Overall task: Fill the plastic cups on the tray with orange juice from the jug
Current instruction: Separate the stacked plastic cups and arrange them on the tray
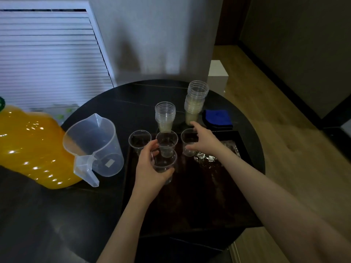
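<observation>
A dark rectangular tray (pixel 191 209) lies on the round black table. Three clear empty plastic cups stand along its far edge: left (pixel 138 139), middle (pixel 167 138) and right (pixel 187 149). My left hand (pixel 150 168) is closed around a fourth clear cup (pixel 164 164), held just in front of the middle one. My right hand (pixel 203 142) grips the right cup from its right side. An empty translucent measuring jug (pixel 96 145) stands to the left of the tray. A big bottle of orange juice (pixel 32 147) is at the far left.
Two stacks of used clear cups (pixel 164 115) (pixel 196 100) stand behind the tray. A folded blue cloth (pixel 218 116) lies to their right. Shiny wet patches (pixel 207 157) show on the tray's right part. The table edge (pixel 260 158) curves at the right, above wooden floor.
</observation>
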